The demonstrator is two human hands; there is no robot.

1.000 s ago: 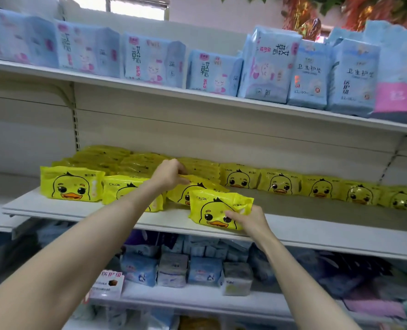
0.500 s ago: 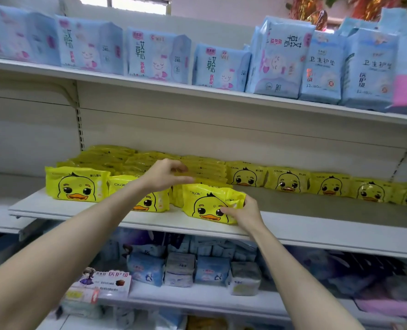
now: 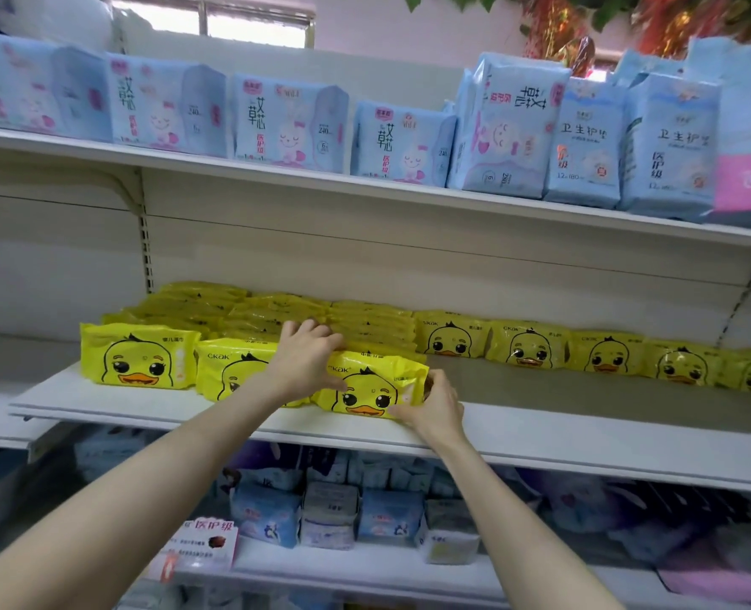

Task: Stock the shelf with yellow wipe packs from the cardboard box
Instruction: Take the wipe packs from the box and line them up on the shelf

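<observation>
The pack (image 3: 373,385) has gone back from the shelf (image 3: 585,438) front edge into the front row, standing straighter and tight against its left neighbour (image 3: 228,367). Left hand (image 3: 307,358) has come off the stack behind to straddle the pack's top left corner, thumb on its face; right hand (image 3: 431,407) has shifted from the lower corner to the right end

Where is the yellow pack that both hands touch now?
Head view, centre: the yellow pack stands at the front of the middle shelf, right of another front-row pack, between the left hand and right hand.
</observation>
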